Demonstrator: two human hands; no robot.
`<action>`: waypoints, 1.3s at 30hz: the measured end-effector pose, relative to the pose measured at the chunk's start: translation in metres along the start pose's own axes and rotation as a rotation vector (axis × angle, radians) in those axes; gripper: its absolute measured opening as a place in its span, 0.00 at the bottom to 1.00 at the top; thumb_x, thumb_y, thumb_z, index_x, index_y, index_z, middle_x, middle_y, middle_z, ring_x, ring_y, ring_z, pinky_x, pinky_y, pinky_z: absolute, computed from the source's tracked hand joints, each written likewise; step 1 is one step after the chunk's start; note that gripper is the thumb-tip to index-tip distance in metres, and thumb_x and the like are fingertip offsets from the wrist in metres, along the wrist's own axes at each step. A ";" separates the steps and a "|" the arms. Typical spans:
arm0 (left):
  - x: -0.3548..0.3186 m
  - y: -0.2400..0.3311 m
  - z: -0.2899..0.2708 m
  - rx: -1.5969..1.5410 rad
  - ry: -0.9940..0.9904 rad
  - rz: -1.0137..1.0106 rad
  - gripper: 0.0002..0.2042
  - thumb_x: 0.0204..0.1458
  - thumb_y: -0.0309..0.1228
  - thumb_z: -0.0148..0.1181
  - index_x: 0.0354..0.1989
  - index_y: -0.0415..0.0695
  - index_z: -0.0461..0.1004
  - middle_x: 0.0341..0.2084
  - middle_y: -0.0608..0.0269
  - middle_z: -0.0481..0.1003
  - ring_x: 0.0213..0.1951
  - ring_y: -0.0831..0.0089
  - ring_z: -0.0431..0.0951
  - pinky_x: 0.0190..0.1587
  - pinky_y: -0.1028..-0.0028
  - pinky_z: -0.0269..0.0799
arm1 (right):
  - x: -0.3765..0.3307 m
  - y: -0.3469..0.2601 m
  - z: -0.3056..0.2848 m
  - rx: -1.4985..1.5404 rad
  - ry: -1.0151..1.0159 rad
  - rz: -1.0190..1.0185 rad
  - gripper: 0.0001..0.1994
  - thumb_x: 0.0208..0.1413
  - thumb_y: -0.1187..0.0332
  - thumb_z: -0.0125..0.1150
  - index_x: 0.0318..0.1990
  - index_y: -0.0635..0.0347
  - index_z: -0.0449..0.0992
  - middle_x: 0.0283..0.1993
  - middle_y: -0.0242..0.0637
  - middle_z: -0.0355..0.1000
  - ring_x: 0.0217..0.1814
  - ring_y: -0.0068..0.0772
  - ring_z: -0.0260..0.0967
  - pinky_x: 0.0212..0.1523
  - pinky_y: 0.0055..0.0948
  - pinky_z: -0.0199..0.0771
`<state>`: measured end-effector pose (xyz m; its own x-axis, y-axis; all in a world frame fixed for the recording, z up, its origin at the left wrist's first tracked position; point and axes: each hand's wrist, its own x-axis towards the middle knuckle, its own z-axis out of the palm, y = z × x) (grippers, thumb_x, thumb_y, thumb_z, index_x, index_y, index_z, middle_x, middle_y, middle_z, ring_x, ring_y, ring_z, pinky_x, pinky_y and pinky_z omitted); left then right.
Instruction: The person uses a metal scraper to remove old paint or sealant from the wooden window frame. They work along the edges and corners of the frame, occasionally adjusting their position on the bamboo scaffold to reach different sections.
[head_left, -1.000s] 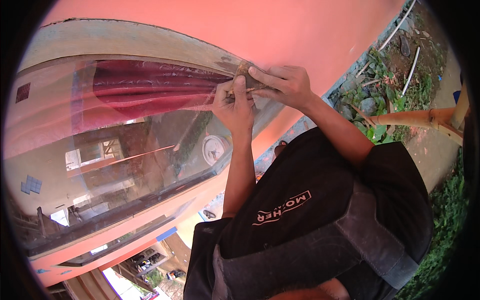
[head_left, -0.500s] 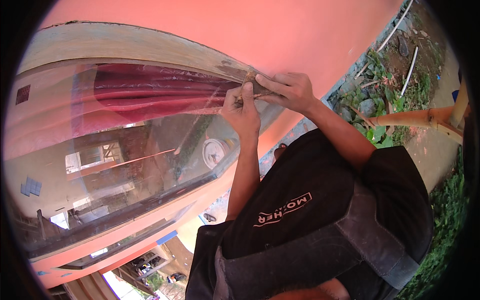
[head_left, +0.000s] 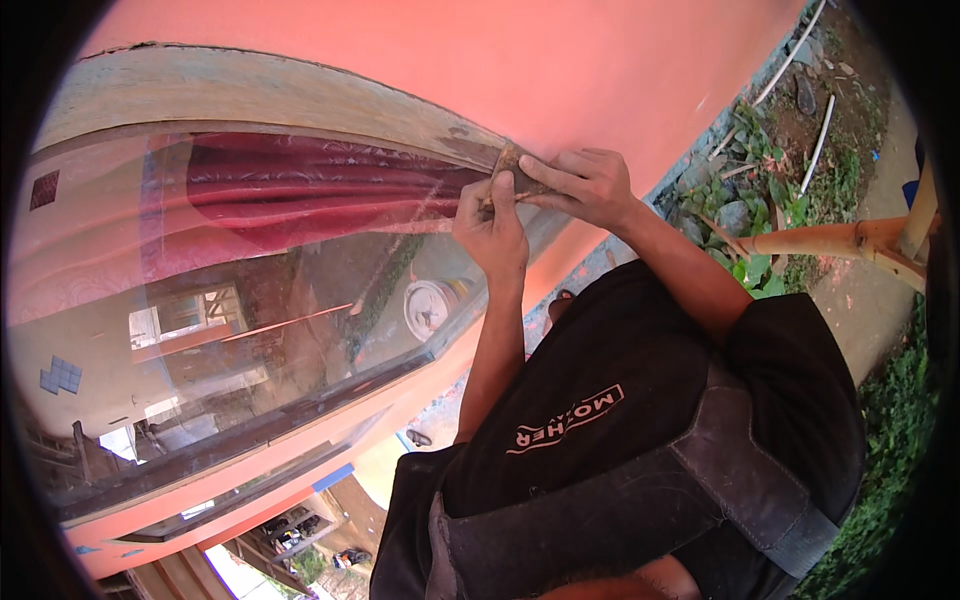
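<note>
Both hands are at the corner of a weathered wooden window frame (head_left: 290, 85), on a small brown worn sheet (head_left: 508, 160) that looks like folded sandpaper. My left hand (head_left: 492, 228) pinches its lower edge, thumb pointing up along it. From the right, my right hand (head_left: 590, 188) grips the same piece with its fingers stretched toward the left thumb. Part of the sheet is hidden under the fingers. Below the frame is the glass pane (head_left: 250, 340), with a red curtain (head_left: 310, 185) showing through it.
A coral wall (head_left: 600, 60) rises beyond the frame. To the right are stones and plants (head_left: 735, 215), white pipes (head_left: 818, 145) and a bamboo pole (head_left: 820, 240). A round white bucket shape (head_left: 428, 308) shows in the glass. Along the pane's lower side runs a dark sill (head_left: 270, 435).
My left hand has shifted slightly to the right, and the brown sheet has moved a little with it. The right hand has edged slightly right. Both keep their grip.
</note>
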<state>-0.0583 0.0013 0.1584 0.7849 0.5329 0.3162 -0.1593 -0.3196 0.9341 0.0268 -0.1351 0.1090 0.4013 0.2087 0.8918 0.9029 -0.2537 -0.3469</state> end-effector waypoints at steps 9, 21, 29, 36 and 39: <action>0.007 -0.001 -0.001 0.024 -0.001 0.109 0.13 0.64 0.33 0.61 0.33 0.34 0.73 0.23 0.56 0.78 0.21 0.76 0.79 0.20 0.78 0.78 | 0.006 0.000 0.003 -0.022 0.035 0.005 0.31 0.39 0.53 0.75 0.56 0.44 0.81 0.22 0.22 0.60 0.19 0.22 0.61 0.19 0.25 0.63; 0.004 0.008 0.002 -0.042 0.009 0.001 0.11 0.62 0.32 0.64 0.33 0.36 0.78 0.27 0.68 0.75 0.29 0.84 0.70 0.31 0.81 0.67 | 0.004 0.001 0.004 0.009 0.043 0.025 0.30 0.41 0.53 0.75 0.57 0.40 0.80 0.21 0.21 0.60 0.18 0.22 0.60 0.19 0.25 0.63; 0.001 0.003 0.002 -0.026 0.009 0.025 0.11 0.62 0.32 0.65 0.33 0.36 0.78 0.26 0.68 0.76 0.29 0.85 0.70 0.31 0.81 0.67 | 0.001 0.000 0.003 0.013 0.026 0.021 0.30 0.40 0.54 0.75 0.56 0.44 0.81 0.21 0.22 0.61 0.19 0.23 0.61 0.19 0.26 0.63; -0.002 0.005 0.004 0.039 0.029 0.015 0.11 0.62 0.31 0.65 0.32 0.36 0.78 0.26 0.69 0.75 0.28 0.85 0.69 0.30 0.81 0.66 | 0.003 -0.001 -0.004 0.008 -0.023 0.003 0.29 0.39 0.57 0.76 0.53 0.52 0.82 0.23 0.24 0.64 0.20 0.23 0.62 0.20 0.26 0.63; 0.000 0.007 0.004 0.024 0.013 0.024 0.10 0.62 0.31 0.64 0.33 0.35 0.78 0.26 0.68 0.75 0.28 0.85 0.69 0.30 0.81 0.67 | 0.004 0.002 -0.002 0.014 -0.004 0.002 0.29 0.39 0.57 0.76 0.54 0.51 0.82 0.22 0.24 0.63 0.19 0.23 0.62 0.19 0.26 0.63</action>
<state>-0.0571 -0.0043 0.1637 0.7732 0.5347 0.3409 -0.1638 -0.3509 0.9220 0.0296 -0.1362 0.1125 0.4033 0.2120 0.8902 0.9044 -0.2405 -0.3525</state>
